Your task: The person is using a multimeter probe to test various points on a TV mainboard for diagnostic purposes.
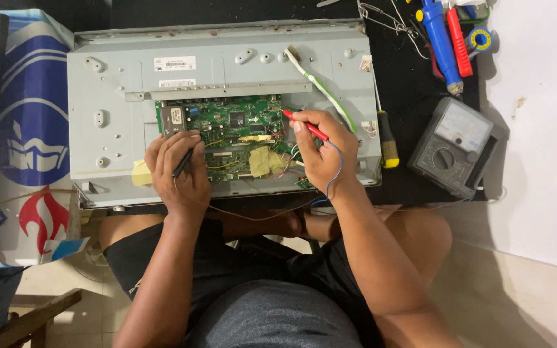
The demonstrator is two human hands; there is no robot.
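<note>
While both hands work over the green circuit board point(230, 125), each one holds a thin test probe. That board sits in the lower middle of a grey metal chassis point(117, 109), which lies flat on a black mat point(414, 84).

Closed around the black probe point(183, 163), the left hand point(176, 169) has its fingers curled and pinched on the shaft, and the tip points up toward the lower left part of the board, beside a silver metal box point(174, 120) at the board's left edge. Gripping the red probe point(305, 125) between thumb and fingers, the right hand point(327, 151) aims the tip at the board's upper right edge. A blue wire point(338, 169) runs down across the right wrist.

2 patches of yellow tape point(262, 160) lie on the board between the hands. A white and green toothbrush point(320, 87) rests slanted on the chassis's upper right part. Near the chassis's right edge lies a screwdriver point(388, 142) with a yellow and black handle. On the mat's right edge sits a grey meter point(457, 147) with a dial, well apart from the hands. At the mat's far right corner lie a blue tool point(441, 45) and a red tool point(459, 42).
</note>
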